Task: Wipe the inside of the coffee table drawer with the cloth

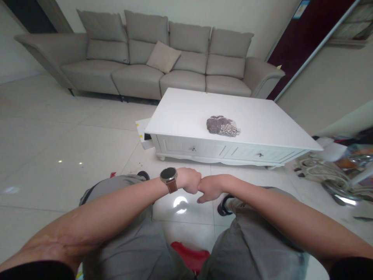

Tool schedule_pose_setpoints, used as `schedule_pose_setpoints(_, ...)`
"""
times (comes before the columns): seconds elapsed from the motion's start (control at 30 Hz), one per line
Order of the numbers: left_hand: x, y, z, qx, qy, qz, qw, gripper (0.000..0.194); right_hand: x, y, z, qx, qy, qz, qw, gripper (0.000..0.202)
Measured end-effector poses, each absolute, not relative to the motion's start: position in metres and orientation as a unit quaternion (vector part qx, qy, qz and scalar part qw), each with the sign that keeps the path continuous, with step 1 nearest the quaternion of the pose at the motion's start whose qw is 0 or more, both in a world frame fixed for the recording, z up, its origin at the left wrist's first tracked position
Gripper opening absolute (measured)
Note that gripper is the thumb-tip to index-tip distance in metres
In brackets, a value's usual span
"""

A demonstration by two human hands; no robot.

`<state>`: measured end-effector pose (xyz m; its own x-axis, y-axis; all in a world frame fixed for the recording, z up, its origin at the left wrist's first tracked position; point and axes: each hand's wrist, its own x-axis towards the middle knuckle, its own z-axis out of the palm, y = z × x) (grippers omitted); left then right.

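Note:
Above the floor, between my knees, my two hands meet. My left hand (190, 180), with a round dark-faced watch (169, 175) on a brown strap at its wrist, is curled into a fist. Against its knuckles rests my right hand (212, 187), fingers folded in and thumb pointing down. No object shows in either hand, though the insides of the fingers are hidden. Farther off, a bunched grey-brown cloth item (223, 126) with a pale pattern lies near the front edge of the white coffee table (180, 112). Neither hand touches it.
A grey sofa (186, 82) with a beige cushion (163, 57) stands behind the table. At its left end sits a white box (145, 143). Coiled cables (316, 169) and a round metal stand base (339, 192) lie on the right. Something red (190, 256) is below me.

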<state>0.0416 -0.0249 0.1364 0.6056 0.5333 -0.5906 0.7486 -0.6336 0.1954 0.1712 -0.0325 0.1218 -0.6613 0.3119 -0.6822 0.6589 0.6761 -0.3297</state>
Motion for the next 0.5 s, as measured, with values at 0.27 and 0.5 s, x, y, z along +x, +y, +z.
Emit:
schedule_pose_setpoints(0.27,0.042,-0.026,0.135,0.872,0.37,-0.243,0.209,0.039,0.172,-0.033,0.119,0.281,0.868,-0.289,0.291,0.051)
schedule_pose_setpoints(0.5,0.042,-0.013,0.119,0.889,0.345,-0.21,0.217,0.031,0.174,-0.029,0.123,0.312,0.859,-0.257,0.314,0.047)
